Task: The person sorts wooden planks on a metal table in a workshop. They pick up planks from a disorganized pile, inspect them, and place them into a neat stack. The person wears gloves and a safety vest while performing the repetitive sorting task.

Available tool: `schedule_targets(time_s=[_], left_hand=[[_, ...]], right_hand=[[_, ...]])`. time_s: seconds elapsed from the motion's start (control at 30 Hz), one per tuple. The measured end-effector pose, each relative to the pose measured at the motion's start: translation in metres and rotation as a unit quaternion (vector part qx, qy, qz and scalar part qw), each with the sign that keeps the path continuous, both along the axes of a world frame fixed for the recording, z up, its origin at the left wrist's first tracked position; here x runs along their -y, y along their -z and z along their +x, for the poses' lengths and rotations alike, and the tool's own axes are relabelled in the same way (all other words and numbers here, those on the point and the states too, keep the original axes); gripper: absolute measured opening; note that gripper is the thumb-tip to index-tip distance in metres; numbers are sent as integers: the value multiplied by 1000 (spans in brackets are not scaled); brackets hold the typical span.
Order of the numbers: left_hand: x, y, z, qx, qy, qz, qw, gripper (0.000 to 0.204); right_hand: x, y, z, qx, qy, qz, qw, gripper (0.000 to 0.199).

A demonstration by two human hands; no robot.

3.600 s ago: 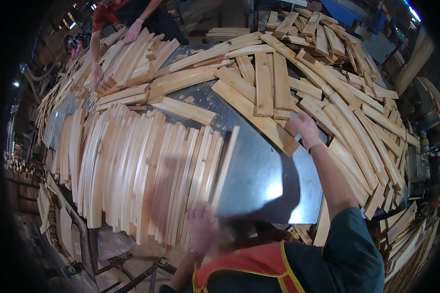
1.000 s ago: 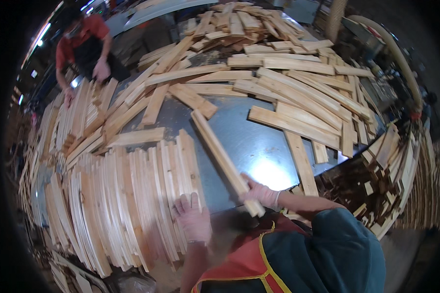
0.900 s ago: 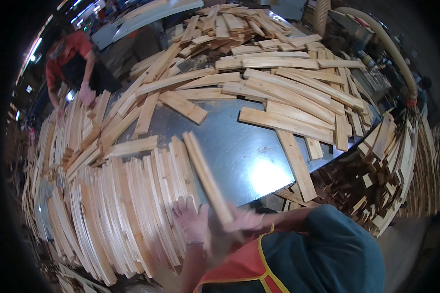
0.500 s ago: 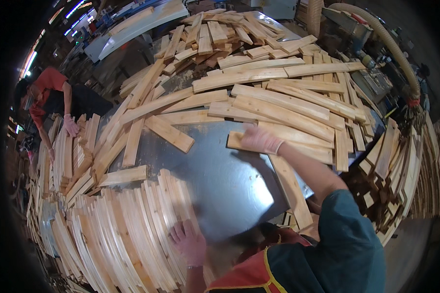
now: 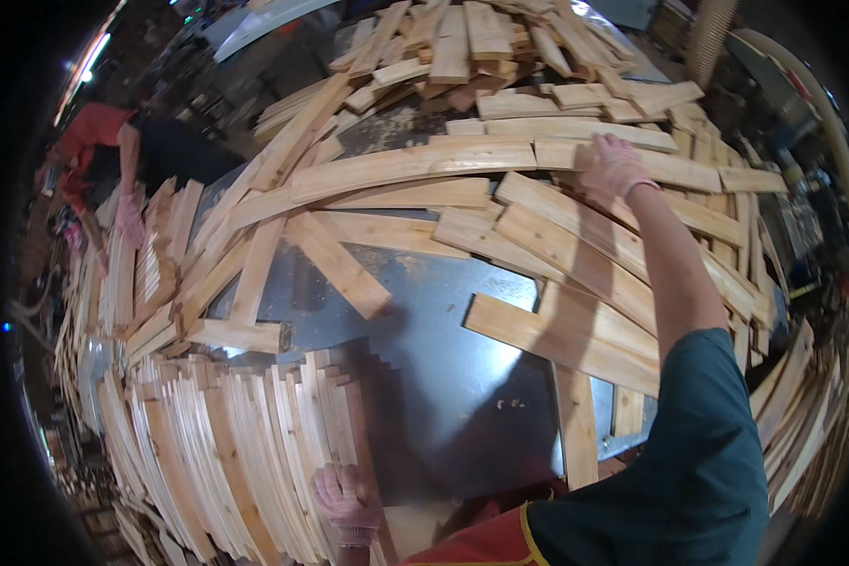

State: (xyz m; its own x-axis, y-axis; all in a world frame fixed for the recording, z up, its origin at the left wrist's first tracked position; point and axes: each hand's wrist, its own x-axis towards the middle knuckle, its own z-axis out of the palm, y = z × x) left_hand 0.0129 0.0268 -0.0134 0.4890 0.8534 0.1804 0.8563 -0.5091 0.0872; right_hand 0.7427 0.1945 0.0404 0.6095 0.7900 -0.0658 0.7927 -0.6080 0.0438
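My right hand (image 5: 609,164), in a pink glove, reaches far across the metal table (image 5: 443,396) and rests on a long pale wooden slat (image 5: 575,132) in the loose pile at the back right. My left hand (image 5: 347,497), also gloved, presses against the near end of a row of slats standing on edge (image 5: 245,443) at the front left. Its fingers lie on the last slat of that row.
Loose slats (image 5: 557,330) lie scattered over the table's back and right side. A co-worker in a red top (image 5: 94,141) bends over stacked slats at the far left, a gloved hand (image 5: 128,219) on them. More slats hang over the right edge.
I set a slat against the standing row at the front left. My right hand then let go and reached out to the far right pile. My left hand stayed on the row.
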Motion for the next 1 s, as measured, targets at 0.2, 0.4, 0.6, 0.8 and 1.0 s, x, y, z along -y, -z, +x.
schedule_targets(time_s=[0.2, 0.4, 0.6, 0.8, 1.0], left_hand=[[-1, 6, -10, -13, -2, 9, 1000, 47], [-7, 1, -9, -9, 13, 33, 999, 53], [-8, -3, -7, 7, -7, 39, 999, 46], [-7, -5, -12, 25, -28, -41, 998, 40], [4, -11, -12, 26, -18, -25, 999, 56]], right_hand=[[-23, 8, 15, 40, -22, -88, 995, 101], [-44, 16, 5, 14, -40, -138, 989, 87], [-39, 20, -25, -126, -293, -199, 927, 64], [0, -29, -117, -269, -221, -103, 932, 80], [103, -33, -243, -582, -83, 40, 808, 76]])
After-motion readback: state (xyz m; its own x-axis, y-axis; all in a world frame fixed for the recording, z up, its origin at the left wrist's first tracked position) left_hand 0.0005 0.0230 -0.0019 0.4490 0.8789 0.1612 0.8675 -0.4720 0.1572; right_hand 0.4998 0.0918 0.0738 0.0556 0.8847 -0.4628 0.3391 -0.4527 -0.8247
